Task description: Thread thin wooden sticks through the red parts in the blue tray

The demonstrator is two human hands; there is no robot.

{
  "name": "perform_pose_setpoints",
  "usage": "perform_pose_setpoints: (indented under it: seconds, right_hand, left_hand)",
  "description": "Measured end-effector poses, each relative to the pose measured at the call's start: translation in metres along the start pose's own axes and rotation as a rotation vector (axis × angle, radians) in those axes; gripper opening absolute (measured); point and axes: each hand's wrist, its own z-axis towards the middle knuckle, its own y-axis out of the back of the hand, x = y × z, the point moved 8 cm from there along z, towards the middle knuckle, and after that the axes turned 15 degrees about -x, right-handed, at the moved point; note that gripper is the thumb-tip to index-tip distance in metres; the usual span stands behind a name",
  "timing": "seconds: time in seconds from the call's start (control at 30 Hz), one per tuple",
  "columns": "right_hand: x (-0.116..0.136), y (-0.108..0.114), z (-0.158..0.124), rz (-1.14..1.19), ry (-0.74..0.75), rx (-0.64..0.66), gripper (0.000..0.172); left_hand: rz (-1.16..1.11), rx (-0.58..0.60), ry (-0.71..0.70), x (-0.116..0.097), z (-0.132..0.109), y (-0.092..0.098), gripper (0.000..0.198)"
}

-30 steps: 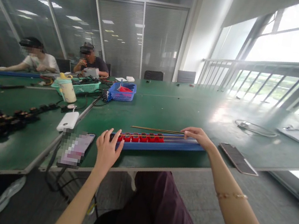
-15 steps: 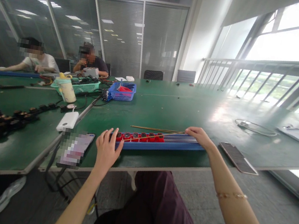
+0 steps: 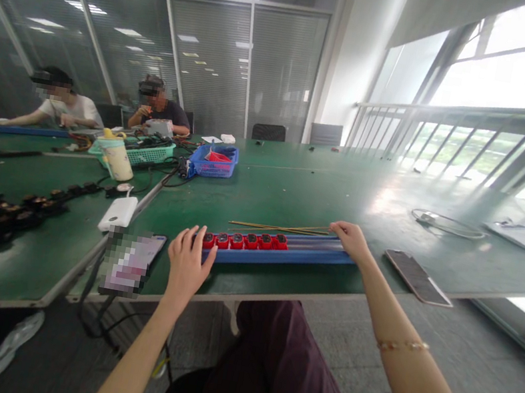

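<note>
Fingers bent, the right hand pinches a thin rod.

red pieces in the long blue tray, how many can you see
6 red pieces, in one row along the long blue tray: the first beside the left hand, four more in line, the sixth near the tray's middle. The hand may hide more.
</note>
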Motion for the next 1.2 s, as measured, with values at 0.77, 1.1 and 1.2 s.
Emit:
perform_pose_setpoints:
  seconds: [0.77, 1.1, 1.2]
  right_hand:
    - [-0.010, -0.026, 0.009, -0.569, -0.283, 0.238, 0.024]
    - [-0.007, -0.045, 0.012, -0.638, -0.305, 0.300, 0.012]
    - [-0.009, -0.046, 0.014, -0.663, -0.296, 0.314, 0.016]
  left_hand:
    - [0.008, 0.018, 0.004, 0.000, 0.000, 0.000, 0.053]
    - [0.012, 0.018, -0.008, -0.001, 0.000, 0.001, 0.051]
    - [0.005, 0.019, -0.004, -0.001, 0.000, 0.000, 0.051]
